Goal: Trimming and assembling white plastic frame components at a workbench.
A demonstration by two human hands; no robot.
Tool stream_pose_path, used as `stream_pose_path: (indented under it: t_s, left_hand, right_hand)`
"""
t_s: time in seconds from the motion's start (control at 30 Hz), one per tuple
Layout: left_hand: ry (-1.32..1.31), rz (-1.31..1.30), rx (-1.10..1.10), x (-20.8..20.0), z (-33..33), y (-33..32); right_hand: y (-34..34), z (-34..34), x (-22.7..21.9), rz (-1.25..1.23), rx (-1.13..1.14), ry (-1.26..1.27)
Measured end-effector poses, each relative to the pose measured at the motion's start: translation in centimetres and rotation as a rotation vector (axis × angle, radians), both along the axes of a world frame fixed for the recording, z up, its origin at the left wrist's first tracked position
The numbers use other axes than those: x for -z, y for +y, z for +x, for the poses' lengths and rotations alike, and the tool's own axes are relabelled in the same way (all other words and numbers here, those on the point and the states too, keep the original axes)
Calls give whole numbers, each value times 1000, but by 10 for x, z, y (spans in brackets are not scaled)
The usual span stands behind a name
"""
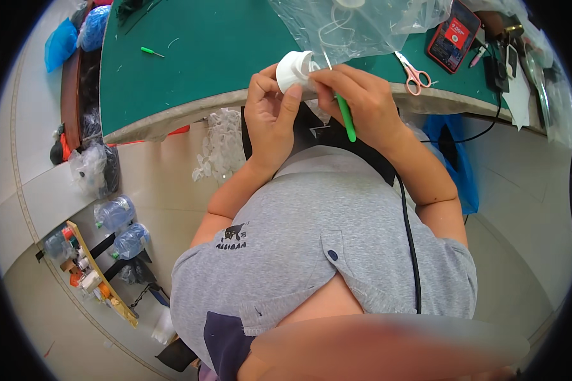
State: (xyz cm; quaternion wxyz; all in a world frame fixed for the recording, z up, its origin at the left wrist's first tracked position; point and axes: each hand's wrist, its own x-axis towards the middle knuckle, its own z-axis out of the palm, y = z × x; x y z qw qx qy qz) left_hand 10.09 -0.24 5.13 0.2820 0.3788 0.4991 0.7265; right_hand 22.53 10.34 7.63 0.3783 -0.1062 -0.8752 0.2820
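Observation:
My left hand grips a white round plastic piece, shaped like a short cup or ring, from its left side, with the thumb at its lower edge. My right hand is closed around a slim green-handled tool. The handle sticks out below that palm. The right fingertips meet the right side of the white piece, and they hide where the tool touches it. Both hands are just over the near edge of the green table. A clear plastic bag lies directly beyond them.
Pink-handled scissors lie at the table edge, right of my hands. Beyond them are a red-screened phone and a black cable. A small green-handled tool lies at left. White plastic scraps hang below the table.

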Motion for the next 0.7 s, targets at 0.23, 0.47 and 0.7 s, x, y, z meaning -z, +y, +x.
stream_pose_path:
  t_s: [0.23, 0.47, 0.7]
  left_hand:
    - [-393, 206, -216, -16, -58, -27]
    - [-763, 468, -19, 9, -154, -68]
    - [-833, 450, 13, 24, -173, -75]
  right_hand:
    - [49, 47, 2, -214, 556, 243]
    - [35, 63, -20, -145, 756, 449]
    - [59, 88, -34, -93, 825, 923]
